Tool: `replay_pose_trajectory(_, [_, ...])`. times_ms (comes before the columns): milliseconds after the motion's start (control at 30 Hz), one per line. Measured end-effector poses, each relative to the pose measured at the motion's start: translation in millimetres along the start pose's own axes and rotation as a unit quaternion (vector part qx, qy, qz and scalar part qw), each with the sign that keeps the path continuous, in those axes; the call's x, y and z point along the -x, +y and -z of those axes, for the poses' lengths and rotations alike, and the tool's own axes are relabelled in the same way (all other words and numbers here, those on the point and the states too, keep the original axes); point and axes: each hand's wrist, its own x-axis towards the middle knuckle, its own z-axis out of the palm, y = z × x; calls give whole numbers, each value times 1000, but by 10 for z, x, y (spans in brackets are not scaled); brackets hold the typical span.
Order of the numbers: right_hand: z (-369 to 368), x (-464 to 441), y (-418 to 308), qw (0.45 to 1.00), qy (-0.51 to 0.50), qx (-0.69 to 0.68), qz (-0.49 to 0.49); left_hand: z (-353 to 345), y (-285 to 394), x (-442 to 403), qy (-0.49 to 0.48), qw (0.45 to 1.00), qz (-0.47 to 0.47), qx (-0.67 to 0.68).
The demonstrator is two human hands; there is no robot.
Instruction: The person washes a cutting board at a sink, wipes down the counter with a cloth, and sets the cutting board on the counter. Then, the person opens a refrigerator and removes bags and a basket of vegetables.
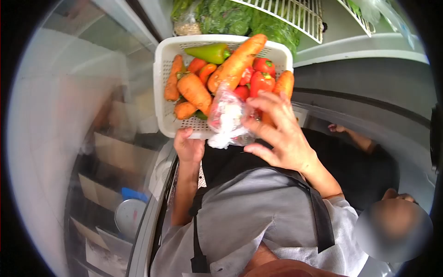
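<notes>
A white plastic basket (158,87) holds carrots (194,91), red bell peppers (262,84) and a long green pepper (207,53). On its near edge lies a knotted clear plastic bag (229,115); what is inside cannot be made out clearly. My left hand (189,147) grips the basket's near left rim, thumb on top and fingers underneath. Over the near right side is my right hand (281,131), its fingers spread beside the bag. Those fingertips are close to a red pepper and a carrot, and I cannot tell whether they touch the bag.
Beyond the basket, leafy greens in plastic (226,17) sit near white wire shelves (290,14). A glass door (83,92) stands at the left, with boxes (124,154) visible through it. Another person in dark clothes (360,171) is close by on the right.
</notes>
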Motion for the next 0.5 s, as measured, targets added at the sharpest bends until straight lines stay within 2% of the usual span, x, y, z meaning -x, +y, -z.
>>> replay_pose_trajectory(33, [-21, 44, 129, 997, 71, 5, 2, -13, -3, -3, 6, 1000, -1, -1])
replay_pose_trajectory(100, [-16, 90, 203, 979, 146, 60, -131, -31, -33, -9, 19, 1000, -12, -11])
replay_pose_trajectory(133, [-31, 90, 236, 976, 130, 79, -158, -22, -62, -24, 41, 999, -24, -21])
replay_pose_trajectory(233, [-210, 158, 312, 979, 151, 111, -84, -86, -85, -26, 53, 997, -40, -33])
replay_pose_trajectory(300, [-333, 237, 359, 982, 162, 84, -49, -35, -91, -43, 57, 997, -39, -44])
replay_pose_trajectory(500, [-466, 369, 519, 974, 224, 30, -2, -57, -74, -34, 49, 998, -16, -48])
